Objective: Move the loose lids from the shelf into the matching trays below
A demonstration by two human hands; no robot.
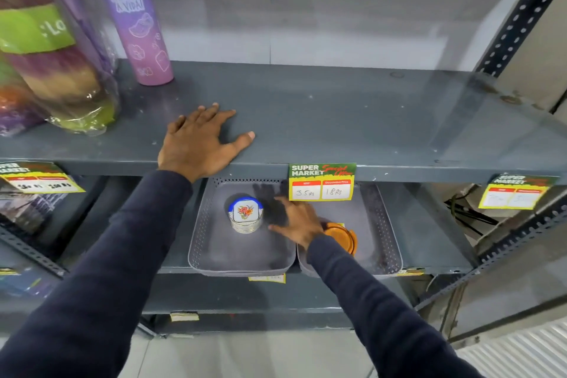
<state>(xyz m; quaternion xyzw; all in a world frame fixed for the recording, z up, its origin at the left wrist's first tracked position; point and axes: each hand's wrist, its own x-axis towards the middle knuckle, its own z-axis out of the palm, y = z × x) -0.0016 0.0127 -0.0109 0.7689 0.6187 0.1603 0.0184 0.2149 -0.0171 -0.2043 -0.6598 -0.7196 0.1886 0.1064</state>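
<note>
My left hand (199, 141) lies flat, fingers spread, on the grey upper shelf (337, 120) near its front edge and holds nothing. My right hand (294, 221) reaches under that shelf, fingers spread, over the gap between two grey perforated trays. The left tray (214, 255) holds a stack of white lids with blue rims and a flower print (245, 215). In the right tray (380, 242) sits a stack of orange lids (342, 238), partly hidden by my right wrist. No loose lids show on the upper shelf.
Purple and multicoloured bottles (135, 24) stand at the upper shelf's left end. A yellow price tag (321, 182) hangs from the shelf edge above my right hand, with others at the left and right. A perforated steel upright (521, 9) rises on the right.
</note>
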